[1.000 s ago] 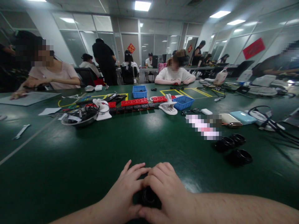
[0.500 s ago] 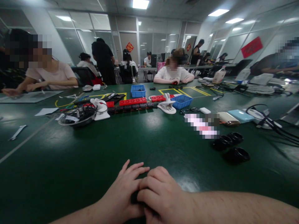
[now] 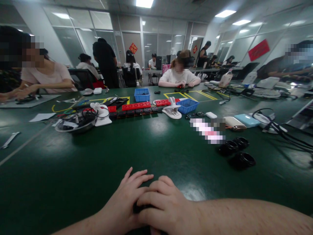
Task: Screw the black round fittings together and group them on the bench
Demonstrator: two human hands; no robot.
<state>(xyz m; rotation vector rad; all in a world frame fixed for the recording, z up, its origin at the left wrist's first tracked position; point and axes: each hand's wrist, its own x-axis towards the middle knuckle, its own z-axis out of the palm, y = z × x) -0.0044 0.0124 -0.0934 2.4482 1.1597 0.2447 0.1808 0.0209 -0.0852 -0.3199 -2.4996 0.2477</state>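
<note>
My left hand (image 3: 127, 197) and my right hand (image 3: 166, 205) meet low in the middle of the view, close to the table's near side. Between them is a black part (image 3: 139, 207), mostly covered by my fingers, so its kind cannot be made out. The left fingers point forward, slightly spread, while the left palm and thumb side bear against the part. Curled over it from the right, my right fingers overlap the left hand. Several black ring-shaped parts (image 3: 244, 160) stand on the green table (image 3: 117, 147) to the right.
Farther back lie a row of red and black blocks (image 3: 137, 106), blue bins (image 3: 142, 95), white clip-on stands (image 3: 172, 112) and a clear bowl of cables (image 3: 75, 125). A wrench (image 3: 10, 139) is at far left. Power banks (image 3: 234, 123) and cords lie at right. People sit around.
My right fingers have shifted a little left and down over the black part, covering more of the left thumb area. The whole view has turned slightly right.
</note>
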